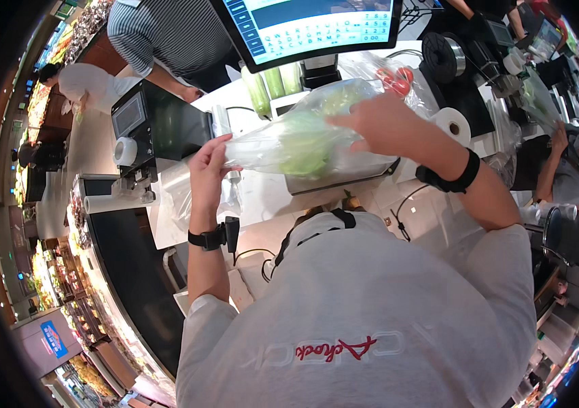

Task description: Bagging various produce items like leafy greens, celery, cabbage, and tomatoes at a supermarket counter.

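My left hand (211,162) pinches the gathered end of a clear plastic bag (256,150), stretched sideways above the counter. Inside the bag is a pale green vegetable (305,148), blurred, its exact kind hard to make out. Over the bag's right part is my right hand (384,125), smeared by motion, with thumb and forefinger spread apart. I cannot tell whether it touches the plastic. Beneath the bag lies the flat metal plate of a scale (343,182). Another clear bag with red tomatoes (396,80) rests just beyond my right hand.
A touchscreen (315,25) stands at the back, with several long green gourds (274,84) to its left. Plastic film rolls (450,127) flank the scale. A person in a striped shirt (167,46) stands across the counter (264,196). Another person (570,173) is at the right.
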The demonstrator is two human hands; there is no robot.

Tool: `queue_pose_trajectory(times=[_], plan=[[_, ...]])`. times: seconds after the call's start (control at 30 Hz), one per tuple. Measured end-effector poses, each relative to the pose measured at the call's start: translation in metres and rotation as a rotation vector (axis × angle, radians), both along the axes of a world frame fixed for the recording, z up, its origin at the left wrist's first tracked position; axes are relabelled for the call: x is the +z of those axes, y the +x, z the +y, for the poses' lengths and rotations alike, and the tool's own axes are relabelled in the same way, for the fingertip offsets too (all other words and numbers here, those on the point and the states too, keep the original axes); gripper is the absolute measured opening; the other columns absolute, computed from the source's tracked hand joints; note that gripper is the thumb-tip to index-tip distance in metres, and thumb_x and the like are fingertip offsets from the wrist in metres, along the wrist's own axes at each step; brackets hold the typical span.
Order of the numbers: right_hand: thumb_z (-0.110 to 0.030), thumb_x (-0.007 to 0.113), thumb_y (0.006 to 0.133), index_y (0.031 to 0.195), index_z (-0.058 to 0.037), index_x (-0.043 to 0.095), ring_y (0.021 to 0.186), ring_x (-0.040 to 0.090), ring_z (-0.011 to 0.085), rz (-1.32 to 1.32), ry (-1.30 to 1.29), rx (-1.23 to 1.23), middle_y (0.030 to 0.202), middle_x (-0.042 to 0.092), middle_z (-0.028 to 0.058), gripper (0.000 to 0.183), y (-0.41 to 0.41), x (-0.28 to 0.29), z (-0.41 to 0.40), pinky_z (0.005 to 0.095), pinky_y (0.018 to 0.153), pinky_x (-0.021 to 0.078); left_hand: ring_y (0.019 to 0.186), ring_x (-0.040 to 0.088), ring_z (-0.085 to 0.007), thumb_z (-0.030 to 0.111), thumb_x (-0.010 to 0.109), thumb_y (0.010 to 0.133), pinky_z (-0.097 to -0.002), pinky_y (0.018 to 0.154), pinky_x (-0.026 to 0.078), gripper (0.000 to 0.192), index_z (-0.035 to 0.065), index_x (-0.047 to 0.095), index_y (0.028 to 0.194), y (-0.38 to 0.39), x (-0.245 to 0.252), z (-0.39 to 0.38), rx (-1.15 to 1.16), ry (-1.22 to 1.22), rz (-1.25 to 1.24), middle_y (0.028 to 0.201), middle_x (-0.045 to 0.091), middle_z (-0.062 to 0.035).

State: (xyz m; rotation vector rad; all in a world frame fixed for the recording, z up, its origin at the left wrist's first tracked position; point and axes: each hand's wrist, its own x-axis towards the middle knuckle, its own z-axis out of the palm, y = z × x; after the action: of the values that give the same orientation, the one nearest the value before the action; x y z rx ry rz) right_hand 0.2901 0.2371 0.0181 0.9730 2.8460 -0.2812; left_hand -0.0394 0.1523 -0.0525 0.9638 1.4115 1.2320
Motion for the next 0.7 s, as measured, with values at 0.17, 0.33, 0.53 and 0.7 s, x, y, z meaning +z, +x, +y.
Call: queue_pose_trajectory(times=[0.17, 0.33, 0.53, 0.7], plan=[[-0.019, 0.066, 0.086, 0.087, -0.0076, 0.066, 0.082, 0.060, 0.0272, 0.420, 0.248, 0.001, 0.090, 0.061, 0.0067, 0.011, -0.015, -0.017, 0.022, 0.0370, 0.069, 0.0469, 0.095, 0.056, -0.0142, 0.012, 0.069, 0.084, -0.0305, 0.094, 0.047, 0.061, 0.0018, 0.044, 0.138, -0.028, -0.028, -0.005, -0.304, 0.148, 0.046, 0.099, 0.055, -0.0025], [-0.019, 0.054, 0.094, 0.089, -0.0005, 0.058, 0.073, 0.059, 0.0299, 0.844, -0.062, -0.271, 0.078, 0.060, 0.0144, 0.019, -0.046, -0.024, 0.029, 0.0379, 0.066, 0.0450, 0.135, 0.036, -0.0315, 0.015, 0.071, 0.082, -0.0425, 0.110, 0.029, 0.066, 0.0026, 0.042, 0.140, 0.026, -0.085, 0.017, -0.270, 0.596, 0.528, 0.141, 0.045, -0.0192], [-0.021, 0.045, 0.100, 0.105, -0.0038, 0.059, 0.073, 0.050, 0.0080, 1.114, -0.220, -0.577, 0.080, 0.055, 0.0000, 0.023, -0.050, -0.025, 0.048, 0.0229, 0.070, 0.0418, 0.092, 0.062, -0.0234, 0.019, 0.040, 0.102, -0.0327, 0.088, 0.045, 0.033, -0.0023, 0.066, 0.104, 0.072, -0.009, 0.054, -0.140, 0.454, 0.250, 0.098, 0.069, -0.0122], [-0.030, 0.059, 0.094, 0.118, -0.0060, 0.058, 0.082, 0.056, 0.0101, 1.261, -0.130, -0.203, 0.093, 0.064, 0.0018, 0.034, -0.049, -0.009, 0.029, 0.0229, 0.073, 0.0428, 0.089, 0.062, -0.0240, 0.030, 0.039, 0.104, -0.0337, 0.082, 0.045, 0.042, -0.0030, 0.064, 0.099, 0.087, 0.020, 0.079, -0.195, 0.540, -0.058, 0.094, 0.067, -0.0138]])
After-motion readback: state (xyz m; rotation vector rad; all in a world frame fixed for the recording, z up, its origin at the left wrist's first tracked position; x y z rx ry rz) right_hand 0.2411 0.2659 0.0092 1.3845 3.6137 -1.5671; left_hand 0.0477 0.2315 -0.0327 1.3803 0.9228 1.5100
